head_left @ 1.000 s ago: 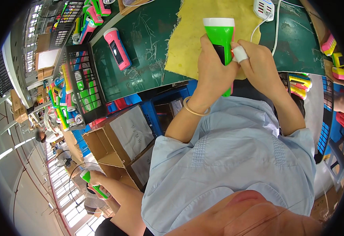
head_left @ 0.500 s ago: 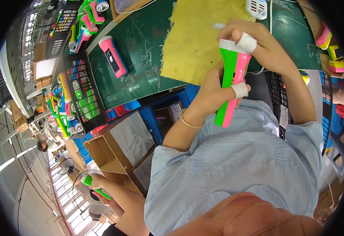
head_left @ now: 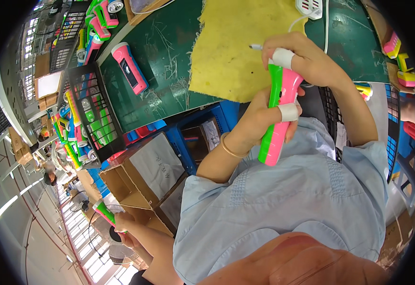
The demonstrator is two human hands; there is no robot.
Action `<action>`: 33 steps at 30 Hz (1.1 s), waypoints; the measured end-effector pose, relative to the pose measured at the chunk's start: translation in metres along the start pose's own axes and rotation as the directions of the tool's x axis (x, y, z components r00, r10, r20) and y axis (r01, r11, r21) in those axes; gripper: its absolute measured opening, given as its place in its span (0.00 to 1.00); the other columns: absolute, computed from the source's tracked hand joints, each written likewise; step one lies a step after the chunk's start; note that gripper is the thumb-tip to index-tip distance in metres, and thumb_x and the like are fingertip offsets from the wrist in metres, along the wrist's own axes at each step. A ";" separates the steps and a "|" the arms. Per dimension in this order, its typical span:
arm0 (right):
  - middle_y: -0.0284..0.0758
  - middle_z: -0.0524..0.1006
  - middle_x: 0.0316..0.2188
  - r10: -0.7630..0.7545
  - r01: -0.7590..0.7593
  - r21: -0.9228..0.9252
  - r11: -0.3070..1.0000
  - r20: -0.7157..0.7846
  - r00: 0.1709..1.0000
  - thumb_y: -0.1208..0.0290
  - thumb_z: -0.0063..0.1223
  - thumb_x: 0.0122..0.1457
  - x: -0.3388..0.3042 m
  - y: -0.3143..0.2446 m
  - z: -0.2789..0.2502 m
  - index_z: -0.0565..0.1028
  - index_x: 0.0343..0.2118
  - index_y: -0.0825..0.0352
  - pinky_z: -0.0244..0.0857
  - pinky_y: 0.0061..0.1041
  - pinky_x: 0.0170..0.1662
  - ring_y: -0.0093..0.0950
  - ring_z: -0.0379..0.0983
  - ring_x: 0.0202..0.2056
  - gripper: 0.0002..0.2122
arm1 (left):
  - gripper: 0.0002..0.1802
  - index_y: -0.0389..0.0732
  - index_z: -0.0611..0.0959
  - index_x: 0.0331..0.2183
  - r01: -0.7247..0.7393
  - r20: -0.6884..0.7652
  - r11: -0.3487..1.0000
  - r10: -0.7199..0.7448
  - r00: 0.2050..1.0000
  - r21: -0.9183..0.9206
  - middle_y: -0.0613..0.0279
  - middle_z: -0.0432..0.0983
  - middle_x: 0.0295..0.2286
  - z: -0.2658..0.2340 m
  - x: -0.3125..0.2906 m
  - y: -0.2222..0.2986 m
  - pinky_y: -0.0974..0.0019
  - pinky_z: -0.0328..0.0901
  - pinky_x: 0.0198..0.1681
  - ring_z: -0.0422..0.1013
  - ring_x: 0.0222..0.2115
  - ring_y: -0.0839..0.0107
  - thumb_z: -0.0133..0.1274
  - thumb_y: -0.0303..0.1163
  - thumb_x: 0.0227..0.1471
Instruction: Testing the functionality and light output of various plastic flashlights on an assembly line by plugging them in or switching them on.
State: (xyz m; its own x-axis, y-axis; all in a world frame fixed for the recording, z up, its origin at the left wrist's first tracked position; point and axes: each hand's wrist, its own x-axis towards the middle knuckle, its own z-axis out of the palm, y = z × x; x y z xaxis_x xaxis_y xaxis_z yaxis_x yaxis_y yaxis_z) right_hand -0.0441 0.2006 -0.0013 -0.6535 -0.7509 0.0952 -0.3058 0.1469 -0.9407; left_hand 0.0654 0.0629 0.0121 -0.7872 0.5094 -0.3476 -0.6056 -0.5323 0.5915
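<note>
A green and pink flashlight (head_left: 277,137) is held upright but slightly tilted in front of my body, its narrow end down. My left hand (head_left: 260,116) wraps round the middle of its body, a white-taped thumb across the front. Over the wide upper end closes my right hand (head_left: 307,59), also with white tape on a finger, hiding most of the flashlight's head. A white cable plug (head_left: 256,47) sticks out beside the right fingertips; whether those fingers grip the cable is hidden.
On the green table (head_left: 169,97) lie a yellow cloth (head_left: 221,57), a pink and blue flashlight (head_left: 130,69) and a white charging hub (head_left: 309,7). Left stands a black basket (head_left: 110,126) of flashlights. At lower left, another person's hands (head_left: 124,223) hold a green and pink flashlight (head_left: 104,212).
My right hand has come down over the flashlight's white head, which now is covered. The flashlight has sunk slightly, and the cable plug shows lower and further left.
</note>
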 end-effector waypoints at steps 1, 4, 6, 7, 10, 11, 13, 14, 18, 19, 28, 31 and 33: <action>0.36 0.69 0.21 -0.002 0.002 -0.007 1.000 0.051 0.999 0.68 0.37 0.52 0.000 0.002 -0.001 0.68 0.23 0.71 0.58 0.22 0.30 0.27 0.65 0.24 0.11 | 0.22 0.33 0.65 0.39 0.048 -0.051 0.998 -0.046 0.998 0.051 0.60 0.66 0.18 -0.002 0.000 0.001 0.72 0.60 0.12 0.65 0.11 0.71 0.52 0.31 0.41; 0.36 0.70 0.24 0.034 -0.035 0.084 0.996 0.012 0.999 0.67 0.38 0.54 -0.004 0.004 0.003 0.70 0.28 0.72 0.59 0.23 0.30 0.27 0.65 0.25 0.12 | 0.21 0.35 0.66 0.37 0.013 -0.145 0.965 0.026 0.989 0.261 0.59 0.66 0.19 -0.007 0.004 0.001 0.71 0.60 0.12 0.66 0.11 0.71 0.53 0.33 0.42; 0.39 0.70 0.21 -0.105 0.068 -0.118 0.991 -0.343 0.934 0.67 0.42 0.54 -0.010 0.000 0.010 0.72 0.33 0.74 0.61 0.25 0.29 0.30 0.69 0.24 0.13 | 0.20 0.36 0.65 0.36 -0.082 -0.149 0.996 0.087 0.985 0.042 0.59 0.66 0.18 -0.013 0.007 0.004 0.71 0.61 0.12 0.65 0.11 0.71 0.53 0.37 0.45; 0.39 0.72 0.26 -0.139 0.060 -0.193 0.979 -0.426 0.894 0.70 0.42 0.55 -0.013 -0.002 0.013 0.72 0.35 0.73 0.63 0.24 0.31 0.30 0.71 0.26 0.12 | 0.20 0.38 0.65 0.37 -0.188 -0.117 0.979 0.179 0.977 -0.073 0.58 0.67 0.21 -0.018 0.008 0.006 0.69 0.63 0.13 0.67 0.13 0.69 0.51 0.41 0.48; 0.35 0.72 0.24 0.246 -0.219 0.113 0.969 -0.368 0.897 0.73 0.42 0.55 -0.026 -0.009 0.022 0.71 0.38 0.73 0.63 0.21 0.31 0.23 0.69 0.26 0.11 | 0.27 0.37 0.66 0.42 -0.482 0.004 0.860 0.490 0.872 -0.169 0.59 0.66 0.32 -0.030 0.017 0.017 0.64 0.65 0.32 0.67 0.31 0.68 0.43 0.51 0.51; 0.33 0.71 0.23 0.090 -0.039 0.158 0.987 -0.331 0.939 0.72 0.43 0.54 -0.027 -0.010 0.028 0.71 0.38 0.73 0.62 0.20 0.30 0.20 0.67 0.25 0.12 | 0.28 0.37 0.64 0.44 -0.541 -0.020 0.833 0.543 0.840 -0.116 0.58 0.65 0.35 -0.032 0.020 0.019 0.61 0.63 0.39 0.65 0.36 0.66 0.44 0.50 0.51; 0.31 0.69 0.21 0.115 -0.045 0.344 0.938 -0.188 0.975 0.68 0.47 0.53 -0.028 -0.010 0.038 0.71 0.37 0.73 0.59 0.18 0.28 0.17 0.63 0.23 0.13 | 0.33 0.34 0.60 0.50 -0.633 -0.068 0.750 0.654 0.754 0.194 0.55 0.63 0.43 -0.033 0.023 0.023 0.55 0.54 0.54 0.62 0.45 0.61 0.45 0.47 0.50; 0.29 0.69 0.20 0.224 -0.184 0.423 0.887 -0.047 0.973 0.65 0.50 0.52 -0.029 -0.011 0.041 0.70 0.37 0.73 0.58 0.18 0.27 0.16 0.61 0.23 0.15 | 0.33 0.34 0.60 0.50 -0.631 -0.061 0.750 0.652 0.756 0.198 0.55 0.63 0.43 -0.032 0.025 0.024 0.55 0.54 0.54 0.62 0.45 0.61 0.45 0.47 0.50; 0.37 0.69 0.23 -0.130 -0.117 -0.439 0.891 -0.492 0.861 0.61 0.61 0.41 -0.030 -0.014 0.061 0.70 0.34 0.71 0.62 0.27 0.24 0.32 0.68 0.24 0.21 | 0.33 0.36 0.63 0.48 -0.716 -0.235 0.677 0.734 0.638 0.169 0.57 0.65 0.39 -0.031 0.030 0.029 0.55 0.58 0.50 0.64 0.41 0.60 0.48 0.50 0.49; 0.39 0.68 0.26 -0.186 -0.146 -0.516 0.844 -0.537 0.823 0.63 0.59 0.42 -0.030 -0.016 0.064 0.70 0.35 0.70 0.63 0.31 0.26 0.39 0.68 0.27 0.19 | 0.33 0.36 0.65 0.47 -0.701 -0.315 0.713 0.674 0.668 0.038 0.58 0.66 0.37 -0.032 0.030 0.033 0.55 0.60 0.48 0.64 0.39 0.61 0.48 0.52 0.48; 0.35 0.74 0.30 0.321 -0.276 0.438 0.856 -0.030 0.947 0.62 0.50 0.54 -0.017 -0.009 0.039 0.70 0.42 0.76 0.62 0.19 0.35 0.18 0.67 0.32 0.20 | 0.48 0.35 0.70 0.33 -0.644 -0.304 0.764 0.605 0.736 -0.041 0.57 0.68 0.18 -0.034 0.039 0.036 0.63 0.60 0.16 0.65 0.18 0.64 0.20 0.73 0.42; 0.32 0.73 0.30 0.310 -0.316 0.553 0.771 0.108 0.945 0.60 0.50 0.54 -0.019 -0.004 0.038 0.70 0.41 0.77 0.62 0.18 0.37 0.18 0.66 0.33 0.21 | 0.48 0.34 0.71 0.27 -0.616 -0.306 0.776 0.624 0.719 0.134 0.56 0.65 0.11 -0.030 0.042 0.036 0.67 0.59 0.13 0.62 0.10 0.64 0.17 0.72 0.42; 0.32 0.72 0.30 0.180 -0.140 0.539 0.831 -0.023 0.983 0.60 0.50 0.54 -0.019 -0.003 0.042 0.70 0.41 0.77 0.61 0.18 0.36 0.17 0.65 0.33 0.21 | 0.48 0.34 0.71 0.27 -0.594 -0.325 0.788 0.611 0.722 0.160 0.56 0.65 0.11 -0.029 0.044 0.038 0.67 0.58 0.12 0.62 0.10 0.64 0.17 0.72 0.43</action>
State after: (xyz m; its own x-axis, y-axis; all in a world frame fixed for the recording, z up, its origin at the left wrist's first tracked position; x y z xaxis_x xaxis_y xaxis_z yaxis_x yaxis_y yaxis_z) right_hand -0.0018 0.1869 -0.0141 -0.7135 -0.6973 -0.0684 0.2102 -0.1199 -0.9703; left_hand 0.0047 0.0458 -0.0016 -0.9761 -0.1768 -0.1260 0.0092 -0.6138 0.7894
